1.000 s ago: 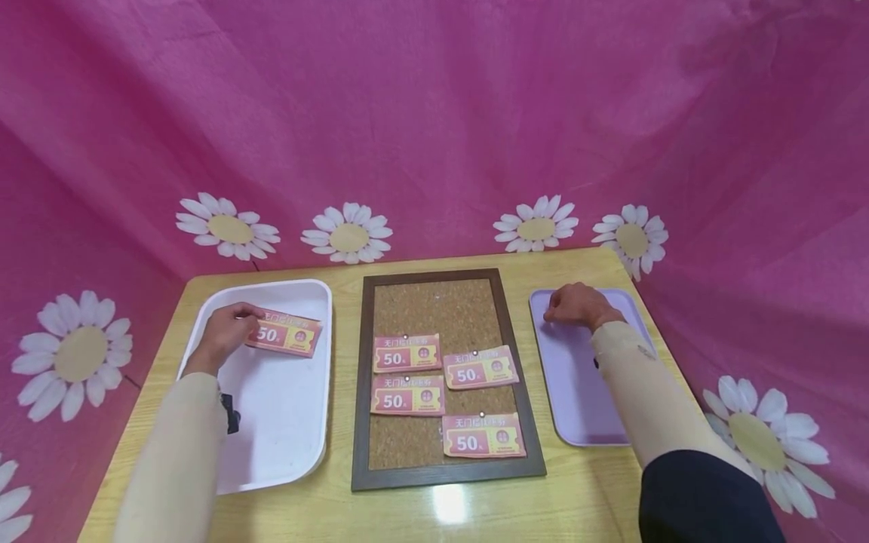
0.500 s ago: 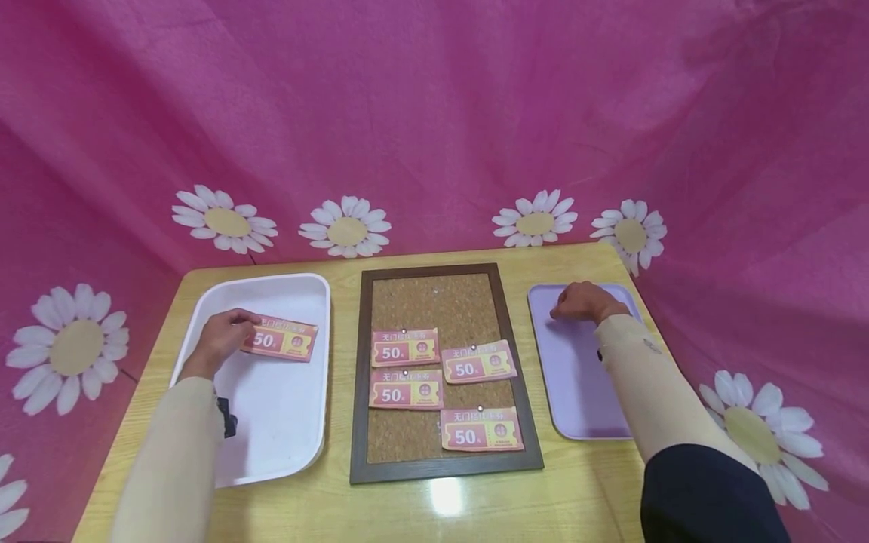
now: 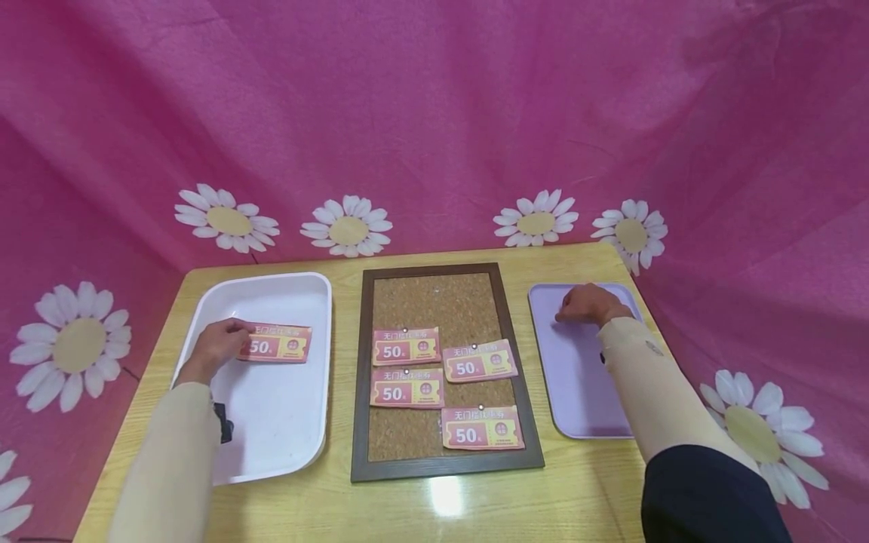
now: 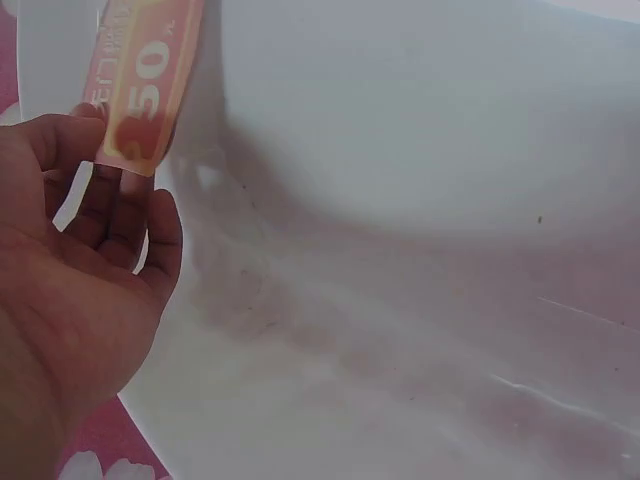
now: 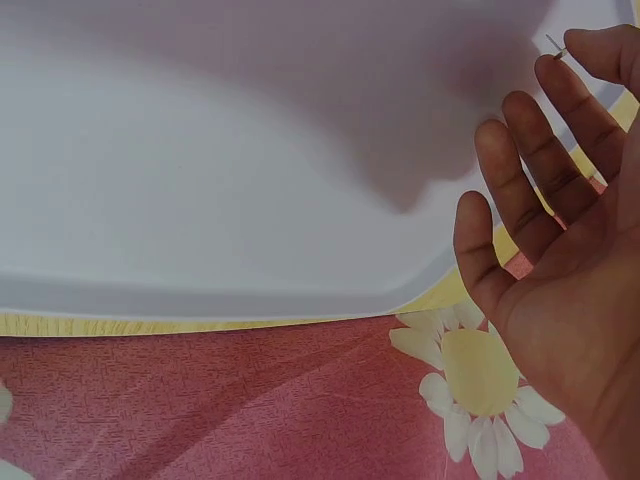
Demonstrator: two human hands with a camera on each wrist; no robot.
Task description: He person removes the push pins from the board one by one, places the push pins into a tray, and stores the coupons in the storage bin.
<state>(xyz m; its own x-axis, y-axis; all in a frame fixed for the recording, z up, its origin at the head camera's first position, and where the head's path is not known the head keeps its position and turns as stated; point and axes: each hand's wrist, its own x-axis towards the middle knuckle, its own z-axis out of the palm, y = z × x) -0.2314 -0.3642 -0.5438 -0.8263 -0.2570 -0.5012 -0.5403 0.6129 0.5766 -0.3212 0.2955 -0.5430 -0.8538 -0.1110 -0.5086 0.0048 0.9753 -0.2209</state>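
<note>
Over the white tray (image 3: 271, 437), my left hand (image 3: 216, 349) pinches a pink and yellow coupon (image 3: 274, 345) printed "50" by its left end. Thumb and fingers hold that end in the left wrist view, where the coupon (image 4: 152, 85) hangs at the upper left. My right hand (image 3: 589, 304) is above the far part of the lilac tray (image 3: 587, 400). Between thumb and index finger it pinches a thumbtack (image 5: 556, 47); the thin point shows, while the head is mostly hidden. The other fingers of the right hand (image 5: 560, 220) are loosely bent.
Between the trays lies a framed cork board (image 3: 434, 302). Several coupons are fixed on it with tacks, among them a lower right coupon (image 3: 482, 428) and an upper left coupon (image 3: 406, 347). A pink curtain (image 3: 434, 113) with daisies surrounds the wooden table (image 3: 339, 505).
The left hand has drawn the coupon slightly left and levelled it. The right hand has shifted a little to the right over the lilac tray.
</note>
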